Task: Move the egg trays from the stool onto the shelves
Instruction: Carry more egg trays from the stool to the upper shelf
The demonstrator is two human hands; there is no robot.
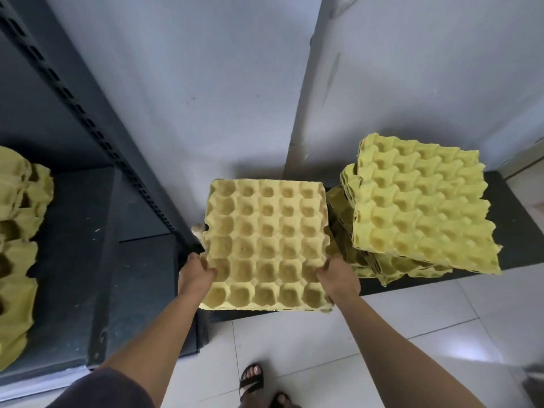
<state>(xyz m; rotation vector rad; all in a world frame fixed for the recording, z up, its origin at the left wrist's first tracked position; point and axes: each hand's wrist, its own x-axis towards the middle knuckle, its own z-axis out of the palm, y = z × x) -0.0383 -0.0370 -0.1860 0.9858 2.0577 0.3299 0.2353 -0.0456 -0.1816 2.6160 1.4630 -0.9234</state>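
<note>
both hands, left hand [196, 273] and right hand [335, 278], grip one egg tray [265, 245]; swinging left, it may clip the shelf post [97, 128].

Dark stool [518, 219] against pale wall carries skewed stack of yellow egg trays [421, 207]. At left, dark metal shelf [76, 231] bears more yellow trays [17, 231] along its edge. White tiled floor [323, 348] below.

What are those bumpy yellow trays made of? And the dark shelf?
The yellow dimpled egg tray held by both hands looks like moulded paper pulp: matte, fuzzy surface, ragged edges. The dark grey slotted shelf rack seems to be painted metal: a thin, straight upright with punched slots and a dull sheen.
</note>
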